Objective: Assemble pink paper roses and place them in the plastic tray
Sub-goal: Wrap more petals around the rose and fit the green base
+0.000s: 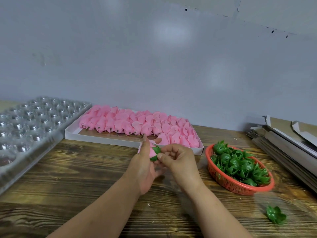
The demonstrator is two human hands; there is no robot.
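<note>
A dark, grained wooden table fills the lower half of the view, set against a plain pale wall. At far left lies a clear plastic tray of round cups; its left and near edges are cut off by the frame. Behind the hands sits a shallow white box packed with rows of pink paper blooms, their short dark stems pointing toward the viewer. At far right a stack of flattened grey cardboard runs off the edge. Just left of it, a red mesh basket holds a heap of green plastic calyxes. One loose calyx lies on the table near the lower right, blurred.

Both forearms reach in from the bottom edge and meet mid-table, just in front of the box. The left hand stands on edge, thumb up and fingers curled under, grasping a pink rose. The right hand faces it, back upward, thumb and curled fingers pinching the green cup fitted on the rose's base.

The rose lies roughly level, held above the table. Its long axis runs left to right: petals toward the left palm, green base toward the right hand. Most petals are hidden behind the left hand, and the fingertips of both hands are hard to make out.
</note>
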